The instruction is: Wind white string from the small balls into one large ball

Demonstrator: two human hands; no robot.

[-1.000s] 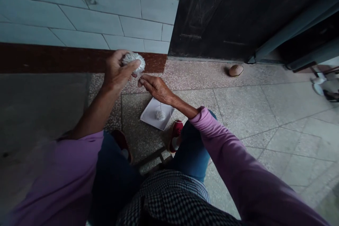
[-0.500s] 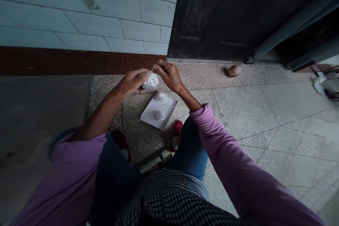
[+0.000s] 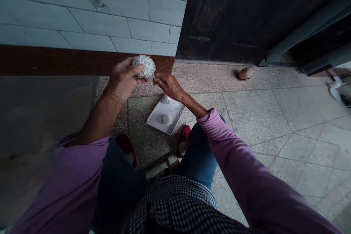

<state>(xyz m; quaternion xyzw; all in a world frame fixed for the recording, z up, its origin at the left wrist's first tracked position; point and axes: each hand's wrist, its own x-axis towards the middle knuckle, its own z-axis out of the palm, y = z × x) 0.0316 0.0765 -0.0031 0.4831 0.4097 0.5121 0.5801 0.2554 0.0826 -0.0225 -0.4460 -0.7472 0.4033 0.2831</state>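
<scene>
My left hand [image 3: 123, 78] is raised in front of the wall and grips a white ball of thread [image 3: 144, 65] between thumb and fingers. My right hand [image 3: 168, 86] is just to the right of the ball, its fingers pinched on the thin thread that runs from it. Below the hands a white sheet [image 3: 157, 117] lies on the floor with two small thread balls on it, one [image 3: 167, 119] near the middle and one [image 3: 166, 99] partly under my right hand. Loose thread trails off the sheet's right side.
I sit low, with knees in blue trousers and red shoes [image 3: 182, 140] beside the sheet. A tiled wall with a dark red skirting [image 3: 55, 60] is ahead. A dark door [image 3: 246, 14] stands at right, with a small brown round object [image 3: 245, 73] on the floor before it.
My left hand has lifted the ball up and turned it since half a second ago. My right hand dropped from the top of the ball to its right side.
</scene>
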